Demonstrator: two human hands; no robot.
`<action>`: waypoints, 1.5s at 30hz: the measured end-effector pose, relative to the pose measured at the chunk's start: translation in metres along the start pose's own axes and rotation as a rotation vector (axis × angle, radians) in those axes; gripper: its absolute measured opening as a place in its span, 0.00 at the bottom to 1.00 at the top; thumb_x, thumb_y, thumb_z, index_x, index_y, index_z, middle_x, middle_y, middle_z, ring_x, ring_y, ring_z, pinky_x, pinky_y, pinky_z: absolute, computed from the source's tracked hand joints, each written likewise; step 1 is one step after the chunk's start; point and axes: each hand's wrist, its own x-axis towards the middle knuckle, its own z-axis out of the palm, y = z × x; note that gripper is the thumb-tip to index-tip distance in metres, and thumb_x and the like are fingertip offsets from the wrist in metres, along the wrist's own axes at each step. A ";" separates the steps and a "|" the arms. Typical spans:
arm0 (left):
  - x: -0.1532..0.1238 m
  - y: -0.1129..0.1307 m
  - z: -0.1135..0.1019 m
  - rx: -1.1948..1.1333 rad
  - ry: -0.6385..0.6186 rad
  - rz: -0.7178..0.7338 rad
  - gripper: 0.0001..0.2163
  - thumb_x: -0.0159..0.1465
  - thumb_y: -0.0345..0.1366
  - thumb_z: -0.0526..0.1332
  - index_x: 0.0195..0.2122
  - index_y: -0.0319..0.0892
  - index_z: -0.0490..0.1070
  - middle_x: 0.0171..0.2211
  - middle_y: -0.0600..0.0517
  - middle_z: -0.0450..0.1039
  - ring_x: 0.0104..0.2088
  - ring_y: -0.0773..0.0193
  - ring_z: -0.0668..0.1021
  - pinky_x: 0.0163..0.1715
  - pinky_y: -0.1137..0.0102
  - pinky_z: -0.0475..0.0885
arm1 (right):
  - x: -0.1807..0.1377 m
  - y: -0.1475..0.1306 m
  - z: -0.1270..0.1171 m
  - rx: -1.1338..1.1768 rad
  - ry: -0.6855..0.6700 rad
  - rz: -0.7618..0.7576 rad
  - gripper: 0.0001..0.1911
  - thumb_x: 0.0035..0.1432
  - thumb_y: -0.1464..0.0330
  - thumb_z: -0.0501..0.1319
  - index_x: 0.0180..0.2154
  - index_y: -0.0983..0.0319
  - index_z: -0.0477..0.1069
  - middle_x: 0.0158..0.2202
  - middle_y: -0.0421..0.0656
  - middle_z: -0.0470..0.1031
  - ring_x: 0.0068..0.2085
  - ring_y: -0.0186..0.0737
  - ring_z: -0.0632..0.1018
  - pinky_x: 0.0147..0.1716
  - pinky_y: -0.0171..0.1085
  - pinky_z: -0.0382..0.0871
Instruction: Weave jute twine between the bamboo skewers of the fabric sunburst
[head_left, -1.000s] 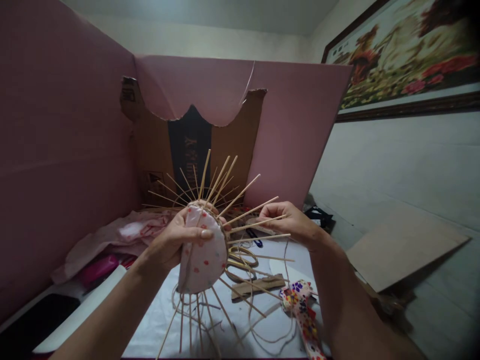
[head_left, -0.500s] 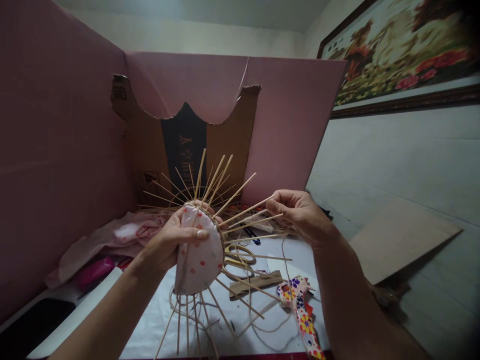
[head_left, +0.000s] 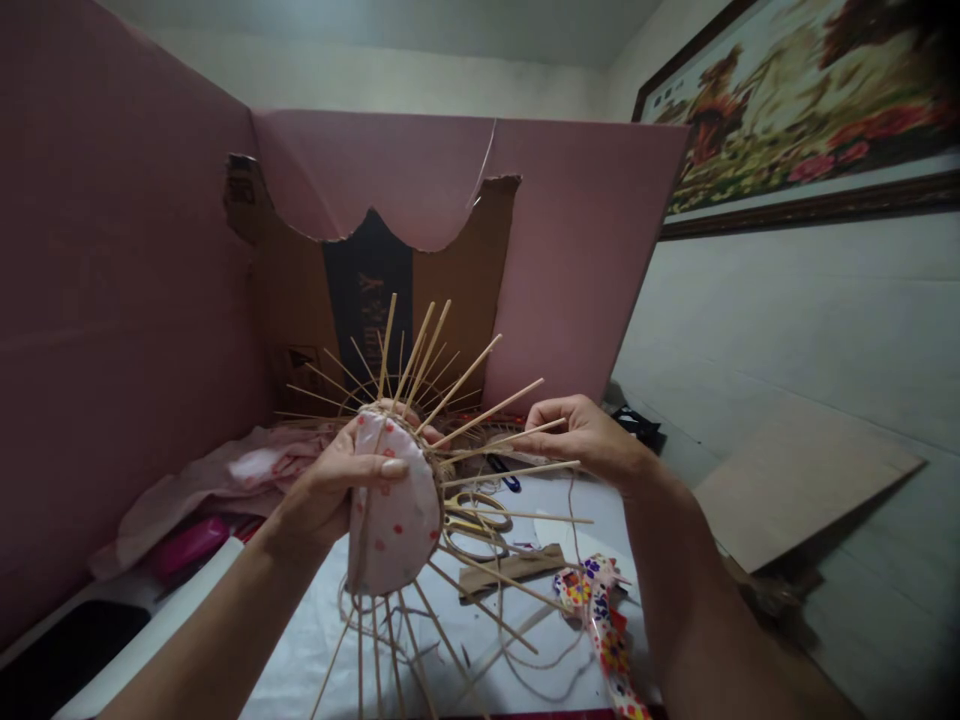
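My left hand (head_left: 334, 485) grips a half-round base (head_left: 394, 550) covered in white cloth with red dots. Its thumb lies on the front face and the other fingers go behind. Thin wooden sticks (head_left: 466, 376) fan out from the curved edge, where twine is wound between them. To the right, my right hand (head_left: 589, 440) is pinched on the twine (head_left: 576, 520), behind a stick's tip. One stretch of the twine runs back to the base's edge, and the loose length hangs down to the table. The exact pinch point is partly hidden by the stick.
Gold-handled scissors (head_left: 476, 525), a brown cardboard strip (head_left: 514, 573) and a flower-patterned object (head_left: 607, 630) lie on the white table cover. Behind stands torn cardboard (head_left: 457, 280) against a pink panel (head_left: 577, 240). Pink cloth (head_left: 202, 490) and a dark flat object (head_left: 82, 640) are at left.
My right hand has moved slightly down and left, from near one stick's tip to behind the stick below. The base has turned and shifted a little left in my left hand.
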 end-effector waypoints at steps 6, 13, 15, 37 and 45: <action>0.000 -0.002 -0.001 0.006 -0.006 0.003 0.16 0.45 0.26 0.68 0.36 0.42 0.73 0.34 0.51 0.79 0.28 0.64 0.79 0.27 0.73 0.75 | 0.002 0.004 0.000 -0.062 0.014 0.025 0.20 0.46 0.58 0.68 0.20 0.63 0.63 0.17 0.33 0.58 0.20 0.26 0.57 0.19 0.31 0.45; 0.000 -0.003 -0.002 -0.012 -0.007 -0.043 0.17 0.44 0.26 0.69 0.36 0.42 0.72 0.33 0.51 0.79 0.27 0.64 0.79 0.27 0.72 0.75 | 0.001 0.005 -0.002 -0.103 0.033 0.015 0.20 0.46 0.56 0.68 0.20 0.63 0.63 0.18 0.34 0.59 0.20 0.26 0.58 0.18 0.31 0.47; 0.000 -0.003 -0.002 -0.009 -0.012 -0.043 0.17 0.45 0.26 0.68 0.36 0.42 0.71 0.35 0.50 0.79 0.28 0.63 0.79 0.28 0.71 0.75 | 0.003 0.007 0.000 -0.112 -0.022 0.019 0.19 0.46 0.57 0.68 0.21 0.64 0.65 0.18 0.35 0.61 0.20 0.27 0.59 0.19 0.31 0.48; 0.004 -0.002 -0.004 0.004 0.070 -0.060 0.16 0.47 0.26 0.67 0.37 0.41 0.69 0.29 0.50 0.79 0.25 0.63 0.79 0.26 0.72 0.75 | -0.031 -0.022 -0.009 -0.043 0.134 -0.147 0.17 0.48 0.58 0.68 0.22 0.63 0.67 0.17 0.35 0.59 0.20 0.28 0.58 0.18 0.32 0.48; 0.004 -0.001 -0.002 0.020 0.120 -0.012 0.12 0.46 0.26 0.67 0.32 0.40 0.71 0.23 0.54 0.76 0.21 0.67 0.77 0.22 0.75 0.73 | -0.058 -0.042 0.022 -0.343 -0.199 -0.386 0.13 0.54 0.64 0.65 0.23 0.64 0.72 0.19 0.38 0.65 0.21 0.29 0.63 0.19 0.32 0.54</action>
